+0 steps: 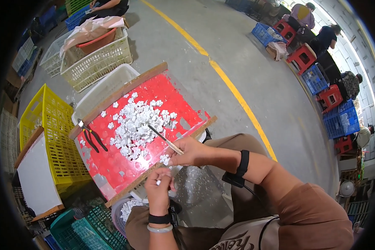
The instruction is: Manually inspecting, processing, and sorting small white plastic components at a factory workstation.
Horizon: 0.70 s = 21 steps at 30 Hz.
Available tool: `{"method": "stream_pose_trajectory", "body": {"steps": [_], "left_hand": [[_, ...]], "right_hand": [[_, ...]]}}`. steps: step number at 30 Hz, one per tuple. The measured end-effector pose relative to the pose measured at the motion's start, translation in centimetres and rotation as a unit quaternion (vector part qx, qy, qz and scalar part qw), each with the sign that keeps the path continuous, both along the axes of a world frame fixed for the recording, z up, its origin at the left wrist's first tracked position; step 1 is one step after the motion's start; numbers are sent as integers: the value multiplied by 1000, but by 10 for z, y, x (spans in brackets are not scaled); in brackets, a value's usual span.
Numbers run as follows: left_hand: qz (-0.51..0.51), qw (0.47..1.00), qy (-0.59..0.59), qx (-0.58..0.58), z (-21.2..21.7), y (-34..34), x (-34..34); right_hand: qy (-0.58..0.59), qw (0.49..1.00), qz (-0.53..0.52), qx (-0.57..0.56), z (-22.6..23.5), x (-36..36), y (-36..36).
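Note:
My right hand [188, 151] is closed around a slim tool [171, 144] with a dark narrow blade and a pale handle. The blade points away over the board. A small white flower-like piece [165, 160] shows at that hand's fingertips. My left hand [159, 189], just nearer to me, is closed with a small white bit [158, 182] between its fingers. Beyond both hands, a heap of similar white pieces [137, 125] covers the middle of a worn red board [112, 168]. Pliers [92, 136] with dark and yellow handles lie at the board's left side.
Wooden strips edge the board. A yellow crate [56, 133] stands left, a green crate [85, 229] nearer. Beside my leg, a tub [117, 211] holds white pieces. Beyond is a cream basket [98, 60]. A yellow line [233, 89] crosses the floor; people sit far right.

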<state>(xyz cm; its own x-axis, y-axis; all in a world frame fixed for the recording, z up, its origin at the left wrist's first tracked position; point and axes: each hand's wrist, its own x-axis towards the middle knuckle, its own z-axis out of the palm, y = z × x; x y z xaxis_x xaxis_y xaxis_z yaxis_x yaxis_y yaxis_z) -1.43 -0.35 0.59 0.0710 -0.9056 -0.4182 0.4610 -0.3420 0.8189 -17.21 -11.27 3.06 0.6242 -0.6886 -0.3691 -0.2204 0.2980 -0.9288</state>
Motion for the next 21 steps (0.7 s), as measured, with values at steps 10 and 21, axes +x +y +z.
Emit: {"method": "stream_pose_trajectory", "body": {"steps": [10, 21], "left_hand": [[60, 997, -33, -26, -2, -4, 8], [86, 993, 78, 8, 0, -2, 10]], "right_hand": [[24, 999, 31, -31, -8, 6, 5], [37, 998, 29, -33, 0, 11, 7]]}}
